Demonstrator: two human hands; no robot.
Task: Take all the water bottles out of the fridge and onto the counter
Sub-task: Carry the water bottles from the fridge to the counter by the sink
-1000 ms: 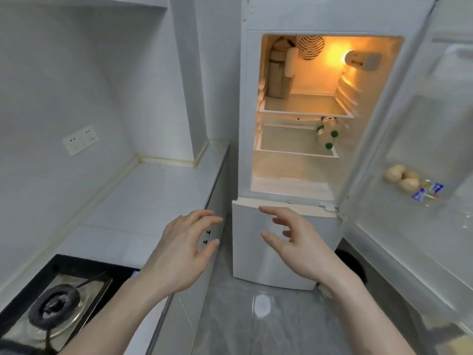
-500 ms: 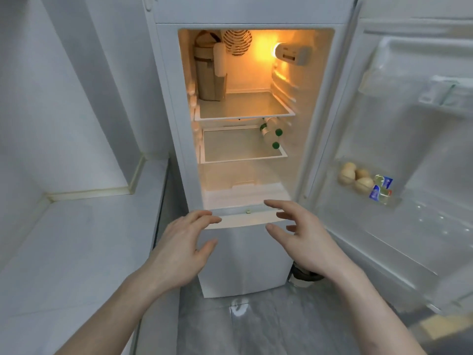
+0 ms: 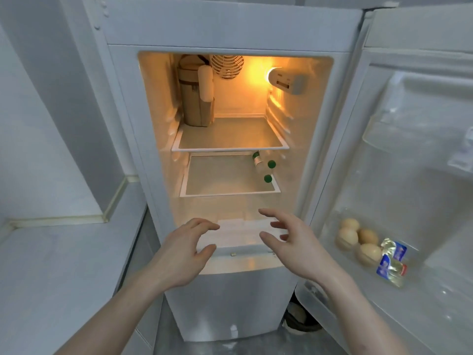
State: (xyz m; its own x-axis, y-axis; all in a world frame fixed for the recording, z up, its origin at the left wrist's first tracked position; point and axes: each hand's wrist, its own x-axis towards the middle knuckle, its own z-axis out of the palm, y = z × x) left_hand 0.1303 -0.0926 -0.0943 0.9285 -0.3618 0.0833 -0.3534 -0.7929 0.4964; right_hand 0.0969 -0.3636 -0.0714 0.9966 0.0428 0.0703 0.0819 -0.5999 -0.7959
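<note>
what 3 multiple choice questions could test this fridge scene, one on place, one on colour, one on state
1. Where do the bottles lie?
A. top shelf
B. middle shelf, right side
C. door rack

2. What colour are the bottle caps?
A. green
B. red
C. white

3. What do the left hand and right hand hold?
A. a bottle each
B. eggs
C. nothing

Key: 1 B, they lie under the top shelf at the right wall. 2 A, round green caps face out. 3 C, the fingers are spread on empty air.
</note>
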